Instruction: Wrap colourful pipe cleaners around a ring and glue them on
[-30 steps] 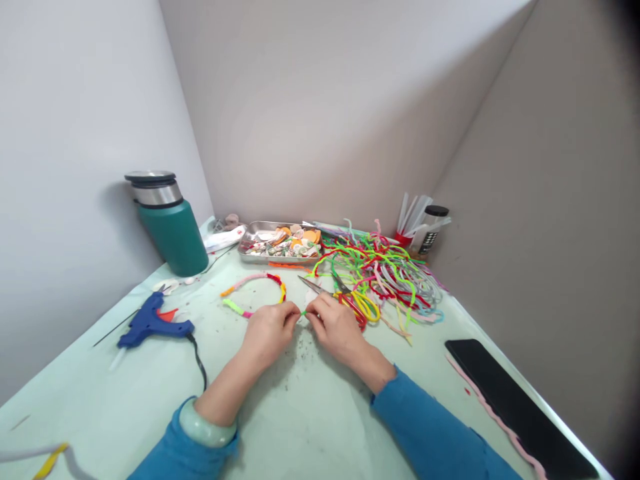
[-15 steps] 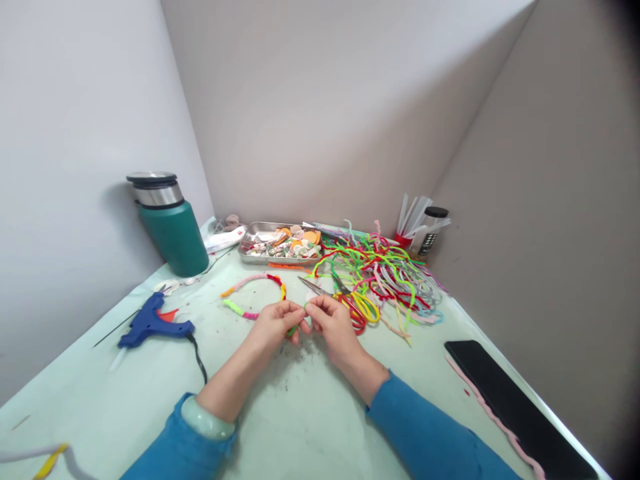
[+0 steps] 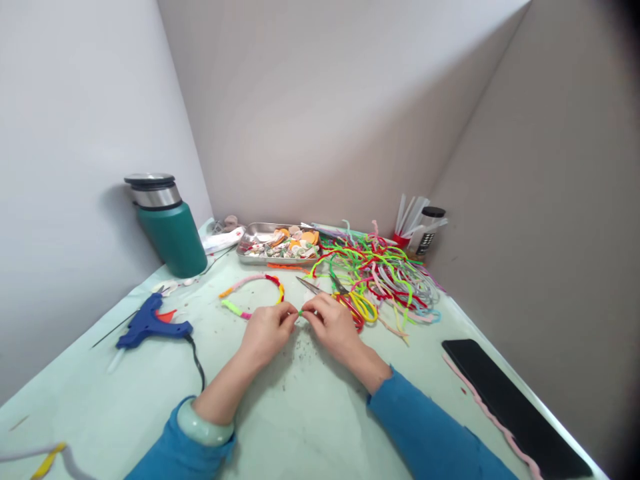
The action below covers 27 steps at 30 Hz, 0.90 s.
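A small green piece of pipe cleaner [image 3: 301, 313] shows between my fingertips, most of it hidden. My left hand [image 3: 267, 332] pinches it from the left with thumb and fingers. From the other side, my right hand [image 3: 331, 325] pinches it too. Just beyond my left hand lies a ring of multicoloured pipe cleaner [image 3: 260, 277], pink, red, yellow and green, partly covered by that hand. Behind my right hand rest red-handled scissors [image 3: 356, 317] and yellow-handled scissors [image 3: 369, 307].
A blue glue gun [image 3: 150, 323] lies left, its cord running forward. Further back stand a green bottle [image 3: 174, 237], a metal tray [image 3: 243, 259] of small pieces, a heap of pipe cleaners [image 3: 385, 267] and a black-lidded jar [image 3: 427, 230]. A black phone [image 3: 505, 393] lies right.
My hands have turned so the fingertips meet at the green piece, which now shows between them. My left hand's lower fingers have curled in. The view has shifted slightly.
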Available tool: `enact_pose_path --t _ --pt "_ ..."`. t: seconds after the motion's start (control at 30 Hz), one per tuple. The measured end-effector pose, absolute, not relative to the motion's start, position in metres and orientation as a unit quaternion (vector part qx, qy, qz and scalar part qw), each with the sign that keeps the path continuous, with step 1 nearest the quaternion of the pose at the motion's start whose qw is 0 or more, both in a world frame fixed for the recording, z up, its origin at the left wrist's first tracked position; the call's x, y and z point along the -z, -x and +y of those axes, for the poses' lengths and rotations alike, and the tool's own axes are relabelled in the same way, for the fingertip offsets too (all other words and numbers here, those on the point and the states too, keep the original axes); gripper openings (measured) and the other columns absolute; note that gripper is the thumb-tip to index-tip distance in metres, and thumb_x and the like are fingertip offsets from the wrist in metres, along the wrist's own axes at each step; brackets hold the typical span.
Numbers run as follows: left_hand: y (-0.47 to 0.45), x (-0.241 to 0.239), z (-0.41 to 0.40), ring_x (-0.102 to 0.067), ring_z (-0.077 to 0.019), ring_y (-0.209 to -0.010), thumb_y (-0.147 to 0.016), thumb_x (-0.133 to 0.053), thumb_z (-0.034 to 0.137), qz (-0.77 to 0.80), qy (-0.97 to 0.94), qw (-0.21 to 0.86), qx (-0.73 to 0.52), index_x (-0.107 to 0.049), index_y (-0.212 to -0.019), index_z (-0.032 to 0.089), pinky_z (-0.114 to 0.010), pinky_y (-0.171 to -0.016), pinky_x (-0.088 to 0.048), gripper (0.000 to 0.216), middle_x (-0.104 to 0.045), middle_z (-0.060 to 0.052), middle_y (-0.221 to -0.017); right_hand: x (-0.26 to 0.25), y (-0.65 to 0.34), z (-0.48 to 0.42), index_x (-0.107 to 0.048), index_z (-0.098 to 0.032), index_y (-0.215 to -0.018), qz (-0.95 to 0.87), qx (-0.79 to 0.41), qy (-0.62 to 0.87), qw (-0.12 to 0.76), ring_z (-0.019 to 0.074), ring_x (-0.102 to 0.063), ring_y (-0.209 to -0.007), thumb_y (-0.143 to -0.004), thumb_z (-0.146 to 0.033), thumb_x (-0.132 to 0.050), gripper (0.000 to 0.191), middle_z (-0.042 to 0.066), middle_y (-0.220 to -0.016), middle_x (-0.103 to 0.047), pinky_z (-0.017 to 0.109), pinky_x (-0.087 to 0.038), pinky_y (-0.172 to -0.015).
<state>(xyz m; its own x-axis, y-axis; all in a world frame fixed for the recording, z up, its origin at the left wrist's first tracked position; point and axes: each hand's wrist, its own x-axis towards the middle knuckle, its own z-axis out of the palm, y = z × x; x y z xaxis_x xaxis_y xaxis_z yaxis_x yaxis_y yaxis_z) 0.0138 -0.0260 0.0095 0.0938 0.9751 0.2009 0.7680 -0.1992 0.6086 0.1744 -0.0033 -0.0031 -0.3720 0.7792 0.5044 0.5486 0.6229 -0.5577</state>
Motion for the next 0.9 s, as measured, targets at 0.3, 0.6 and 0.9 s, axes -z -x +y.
enact_pose_path --t 0.3,0.6,0.9 --pt "-0.014 -0.008 -0.027 -0.055 -0.0139 -0.061 -0.082 -0.045 0.027 0.617 -0.738 0.121 -0.245 -0.065 -0.081 0.021 -0.022 -0.058 -0.03 0.021 -0.066 -0.003 -0.069 0.006 -0.173 -0.005 -0.057 -0.019 -0.083 -0.839 -0.101 0.414 0.339 0.013 -0.052 -0.073 -0.085 -0.02 -0.05 0.008 0.003 -0.082 -0.057 0.023 -0.037 -0.065" --pt "-0.012 -0.005 -0.025 -0.059 -0.0156 -0.068 -0.082 -0.045 0.029 0.626 -0.727 0.136 -0.247 -0.064 -0.086 0.021 -0.023 -0.061 -0.033 0.02 -0.067 -0.004 -0.073 0.007 -0.172 -0.008 -0.055 -0.018 -0.08 -0.828 -0.111 0.425 0.35 0.0125 -0.052 -0.07 -0.083 -0.019 -0.05 0.007 0.002 -0.079 -0.056 0.023 -0.036 -0.063" --pt "-0.018 -0.012 -0.026 -0.049 -0.0107 -0.049 -0.08 -0.045 0.034 0.573 -0.675 0.325 -0.333 -0.058 -0.067 0.017 -0.022 -0.052 -0.034 0.025 -0.063 -0.002 -0.063 0.005 -0.161 -0.007 -0.054 -0.016 -0.068 -0.687 -0.333 0.44 0.473 0.0109 -0.046 -0.059 -0.077 -0.022 -0.053 0.01 -0.001 -0.064 -0.052 0.022 -0.035 -0.055"
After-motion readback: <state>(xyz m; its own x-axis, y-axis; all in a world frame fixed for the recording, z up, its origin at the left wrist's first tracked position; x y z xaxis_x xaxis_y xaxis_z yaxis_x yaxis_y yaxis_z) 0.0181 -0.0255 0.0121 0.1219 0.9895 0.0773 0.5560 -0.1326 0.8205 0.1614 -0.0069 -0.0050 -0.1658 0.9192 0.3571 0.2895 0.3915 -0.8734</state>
